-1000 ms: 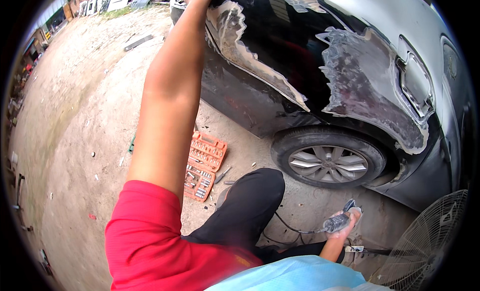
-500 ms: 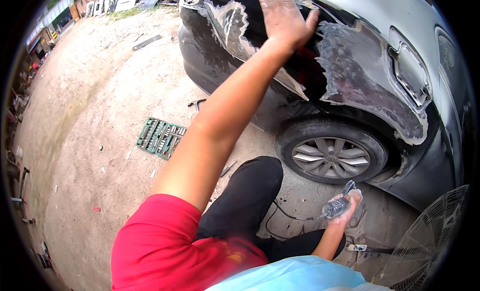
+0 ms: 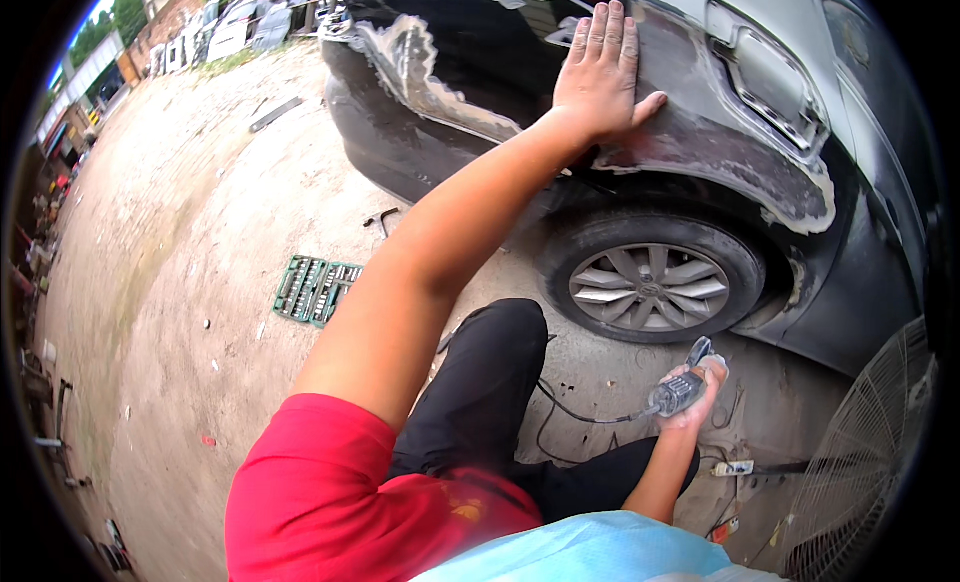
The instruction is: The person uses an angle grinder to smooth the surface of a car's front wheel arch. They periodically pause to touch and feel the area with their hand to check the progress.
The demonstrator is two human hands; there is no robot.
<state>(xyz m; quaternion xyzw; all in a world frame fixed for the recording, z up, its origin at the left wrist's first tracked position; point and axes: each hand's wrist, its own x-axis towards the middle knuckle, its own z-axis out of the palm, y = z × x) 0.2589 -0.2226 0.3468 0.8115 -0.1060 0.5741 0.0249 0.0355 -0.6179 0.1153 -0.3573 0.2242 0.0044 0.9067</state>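
Observation:
My left hand (image 3: 602, 82) lies flat, fingers stretched out, against the sanded rear side panel (image 3: 705, 147) of a dark car, above the wheel arch. Pale, ragged filler edges border the dull dark patch under it. Low on the right, my right hand (image 3: 692, 414) is wrapped round a dusty grey corded power tool (image 3: 676, 393), probably an angle grinder. Its cord (image 3: 590, 417) runs left past my knee; the tool's working face is hidden. The rear wheel (image 3: 650, 287) stands between both hands.
A green socket set case (image 3: 297, 288) lies unfolded on the dirt ground, with a dark metal tool (image 3: 382, 222) beyond it. A large wire-guarded fan (image 3: 865, 452) stands at the lower right. Old car panels (image 3: 235, 34) are stacked far back left.
My left hand has moved right and down across the car's side, from the dark glossy area onto the sanded patch. My right hand keeps the tool at about the same place.

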